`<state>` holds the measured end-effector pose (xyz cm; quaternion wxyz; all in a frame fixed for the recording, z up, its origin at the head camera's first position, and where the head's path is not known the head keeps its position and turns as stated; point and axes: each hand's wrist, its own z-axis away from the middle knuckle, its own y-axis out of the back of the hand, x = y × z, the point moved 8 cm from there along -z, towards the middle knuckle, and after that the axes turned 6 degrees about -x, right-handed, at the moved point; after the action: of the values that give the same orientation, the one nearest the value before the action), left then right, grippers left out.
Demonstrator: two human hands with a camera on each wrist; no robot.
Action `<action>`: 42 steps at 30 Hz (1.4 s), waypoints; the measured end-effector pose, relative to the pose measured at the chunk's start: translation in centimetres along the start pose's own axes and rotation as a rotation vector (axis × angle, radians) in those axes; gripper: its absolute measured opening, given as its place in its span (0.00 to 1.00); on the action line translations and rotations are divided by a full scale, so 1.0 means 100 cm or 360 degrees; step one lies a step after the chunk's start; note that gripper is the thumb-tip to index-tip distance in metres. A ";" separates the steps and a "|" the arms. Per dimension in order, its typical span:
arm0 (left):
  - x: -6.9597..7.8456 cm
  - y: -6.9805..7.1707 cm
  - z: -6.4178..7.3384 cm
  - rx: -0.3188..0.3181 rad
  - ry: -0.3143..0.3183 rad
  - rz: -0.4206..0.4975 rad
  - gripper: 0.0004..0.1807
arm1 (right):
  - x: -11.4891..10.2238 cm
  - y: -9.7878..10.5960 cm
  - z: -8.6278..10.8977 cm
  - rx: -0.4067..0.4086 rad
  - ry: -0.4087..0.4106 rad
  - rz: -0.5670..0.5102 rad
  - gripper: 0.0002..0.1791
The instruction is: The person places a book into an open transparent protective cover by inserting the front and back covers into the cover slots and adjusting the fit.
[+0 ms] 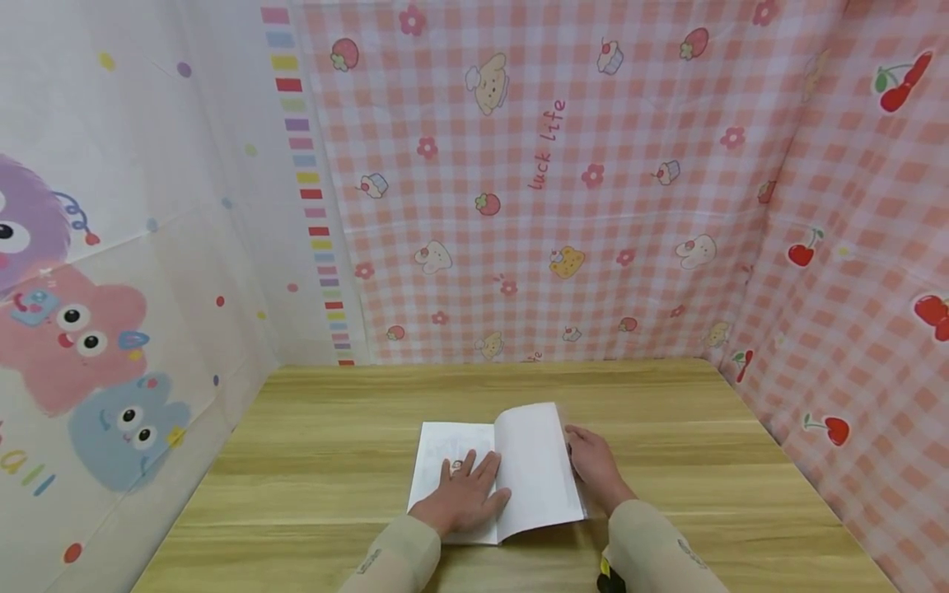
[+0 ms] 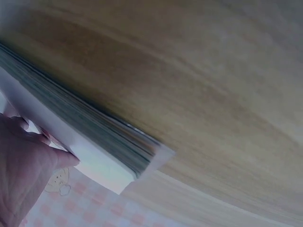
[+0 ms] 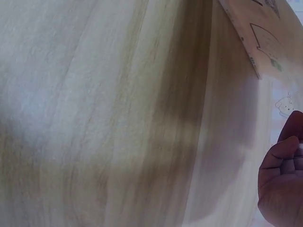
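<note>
A book (image 1: 537, 473) lies spread on the wooden table, with a plain white page curving up on its right half. My left hand (image 1: 463, 498) rests with spread fingers on the left page, which carries a faint print and a small figure. In the left wrist view, the thick stack of page edges (image 2: 104, 127) shows beside that hand (image 2: 26, 165). At the book's right edge, my right hand (image 1: 593, 465) grips the side with curled fingers, partly hidden there. The right wrist view shows its bent fingers (image 3: 277, 158) and the pink cover (image 3: 265, 42) with drawings.
Near the right sleeve, a black and yellow object (image 1: 611, 576) sits at the table's (image 1: 334, 461) front, mostly covered. A pink checked cloth (image 1: 549, 247) hangs behind the table and along the right. A white cloth with cartoon figures (image 1: 96, 346) hangs on the left.
</note>
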<state>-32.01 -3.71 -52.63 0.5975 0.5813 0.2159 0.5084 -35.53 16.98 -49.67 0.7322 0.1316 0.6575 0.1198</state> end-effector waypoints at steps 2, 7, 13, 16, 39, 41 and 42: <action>0.000 0.000 0.001 0.0011 0.0000 0.0003 0.40 | 0.000 -0.002 -0.001 -0.0001 0.0000 -0.0051 0.25; -0.001 -0.001 0.000 0.0031 -0.0015 0.0008 0.39 | -0.003 -0.006 -0.002 -0.0019 -0.0030 -0.0121 0.26; -0.008 -0.009 -0.008 0.0020 -0.0003 0.0018 0.39 | -0.010 -0.009 0.001 -0.0083 -0.0075 -0.0118 0.26; -0.011 -0.012 -0.011 0.0028 0.0000 0.0021 0.39 | -0.015 -0.009 0.003 -0.0095 -0.0074 -0.0098 0.26; -0.007 -0.008 -0.015 0.0162 -0.0045 0.0078 0.38 | -0.028 -0.035 0.010 -0.0441 -0.0119 -0.0083 0.28; -0.008 -0.009 -0.017 0.0178 -0.0059 0.0073 0.37 | -0.031 -0.035 0.011 -0.0452 -0.0108 -0.0085 0.26; -0.008 -0.009 -0.018 0.0185 -0.0066 0.0075 0.37 | -0.032 -0.036 0.011 -0.0454 -0.0103 -0.0079 0.26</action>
<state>-33.48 -3.37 -54.13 0.5549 0.6303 0.2189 0.4968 -34.82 12.49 -47.84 0.7670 0.0136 0.6128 0.1897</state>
